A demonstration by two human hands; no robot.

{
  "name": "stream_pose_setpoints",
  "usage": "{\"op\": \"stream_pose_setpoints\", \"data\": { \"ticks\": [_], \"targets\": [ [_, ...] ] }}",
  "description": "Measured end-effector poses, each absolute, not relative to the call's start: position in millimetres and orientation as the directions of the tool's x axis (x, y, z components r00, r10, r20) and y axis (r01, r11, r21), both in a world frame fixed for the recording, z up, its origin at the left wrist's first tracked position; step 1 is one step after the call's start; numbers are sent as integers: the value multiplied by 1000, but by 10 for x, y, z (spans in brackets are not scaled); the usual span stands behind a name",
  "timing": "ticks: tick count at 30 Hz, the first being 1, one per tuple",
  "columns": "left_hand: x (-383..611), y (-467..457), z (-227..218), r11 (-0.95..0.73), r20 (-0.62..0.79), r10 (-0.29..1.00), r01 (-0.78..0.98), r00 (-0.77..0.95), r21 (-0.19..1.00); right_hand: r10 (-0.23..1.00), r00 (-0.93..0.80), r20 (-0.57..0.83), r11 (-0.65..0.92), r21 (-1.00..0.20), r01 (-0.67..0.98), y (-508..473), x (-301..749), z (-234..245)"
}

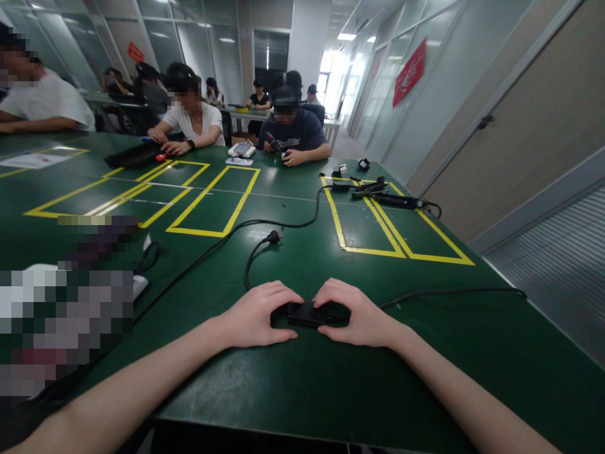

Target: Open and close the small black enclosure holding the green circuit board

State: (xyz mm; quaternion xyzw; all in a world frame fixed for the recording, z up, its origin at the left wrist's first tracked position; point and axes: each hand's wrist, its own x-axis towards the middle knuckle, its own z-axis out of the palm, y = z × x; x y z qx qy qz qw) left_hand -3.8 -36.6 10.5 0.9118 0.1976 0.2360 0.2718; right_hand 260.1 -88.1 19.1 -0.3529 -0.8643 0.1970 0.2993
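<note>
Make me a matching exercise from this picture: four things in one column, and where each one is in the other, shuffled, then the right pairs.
Things:
1. Black box
2. Black plug
3. Large red sign
4. Yellow tape

Places:
A. Up on the wall at the right
B. Stuck in rectangles on the green tabletop
C. Between the left hand and the right hand
D. Lying at the end of a cord, beyond the left hand

Right pairs: 1-C, 2-D, 3-A, 4-B
</note>
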Motion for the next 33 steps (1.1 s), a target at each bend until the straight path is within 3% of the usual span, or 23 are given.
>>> {"op": "stream_pose_setpoints", "data": {
  "ticks": [9, 14, 17, 25, 33],
  "targets": [
    [4, -337, 122, -823, 308, 490, 317, 815, 471, 725, -598, 342, 689, -378, 619, -895, 2527, 162],
    [47, -329, 82, -878, 286, 460, 383, 841, 286, 749, -572, 334, 662, -393, 638, -894, 2502, 174],
    [55, -330, 60, -892, 287, 443, 387, 849, 234, 752, -577, 319, 659, -379, 649, -886, 2496, 168],
    [21, -340, 129, -900, 326, 424, 354, 845, 253, 674, -644, 363, 731, -198, 653, -862, 2495, 155],
    [20, -323, 101, -888, 345, 441, 347, 828, 302, 608, -557, 565, 776, -278, 566, -881, 2466, 103]
  ]
}}
